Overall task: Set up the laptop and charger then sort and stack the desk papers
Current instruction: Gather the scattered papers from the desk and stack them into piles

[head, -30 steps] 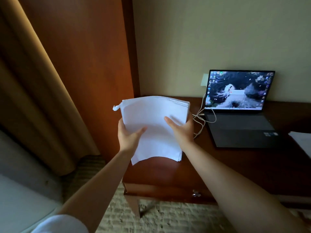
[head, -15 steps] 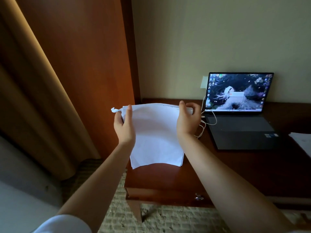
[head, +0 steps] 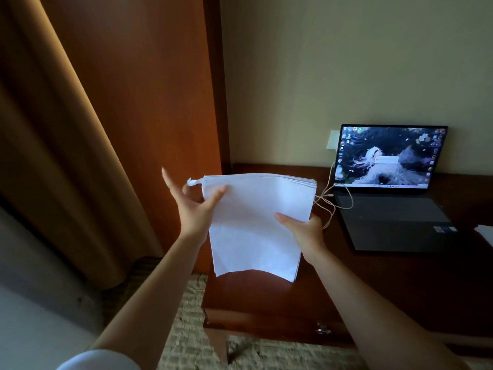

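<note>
One stack of paper (head: 256, 225) was held upright above the left end of the desk (head: 400, 289), its bottom edge hanging just over the wood. Sheet count couldn't be read; only the layered top edge showed. Right hand (head: 306, 231) gripped the stack's right edge, thumb on the front, fingers hidden behind the sheets. Left hand (head: 196, 209) sat at the upper left corner, thumb on the front sheet, fingers spread and straight; whether they touched the back couldn't be made out. A small crumpled white bit stuck out at that corner.

One laptop (head: 392, 188) stood open right of the stack, screen lit. One white cable (head: 332, 201) looped between them, partly behind the paper. More paper (head: 484, 233) right of the laptop was cut off by the frame edge. Curtain (head: 53, 156) left of the desk.
</note>
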`<state>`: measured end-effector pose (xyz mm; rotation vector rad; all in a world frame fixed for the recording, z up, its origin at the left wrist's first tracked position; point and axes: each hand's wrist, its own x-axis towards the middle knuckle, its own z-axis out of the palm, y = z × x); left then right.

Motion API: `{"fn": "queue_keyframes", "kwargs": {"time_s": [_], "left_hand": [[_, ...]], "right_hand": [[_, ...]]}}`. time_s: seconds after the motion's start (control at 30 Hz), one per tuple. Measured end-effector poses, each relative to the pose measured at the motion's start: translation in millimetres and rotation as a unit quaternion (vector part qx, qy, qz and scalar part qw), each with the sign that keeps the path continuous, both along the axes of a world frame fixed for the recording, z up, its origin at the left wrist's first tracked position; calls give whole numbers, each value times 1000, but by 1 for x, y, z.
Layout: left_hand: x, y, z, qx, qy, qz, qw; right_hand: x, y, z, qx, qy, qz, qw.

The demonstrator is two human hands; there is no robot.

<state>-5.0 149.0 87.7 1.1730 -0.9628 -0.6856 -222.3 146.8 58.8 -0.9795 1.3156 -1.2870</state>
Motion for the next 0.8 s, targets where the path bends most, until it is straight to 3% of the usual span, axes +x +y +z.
{"fn": "queue_keyframes", "kwargs": {"time_s": [0.07,0.17,0.47,0.63,0.8], "left_hand": [[3,-2,1,-39,-63,16,997],[-3,-4,2,-22,-111,59,992],[-22,1,0,93,18,-20,995],[-17,-3,8,90,31,-34,995],[-15,1,-16,167,17,-82,982]], "right_hand": [[2,-4,2,2,-1,-9,1000],[7,-8,4,3,-8,-23,1000],[12,-9,15,4,-45,-38,998],[9,-12,22,-8,-72,-29,997],[9,-12,17,15,-57,13,998]]}}
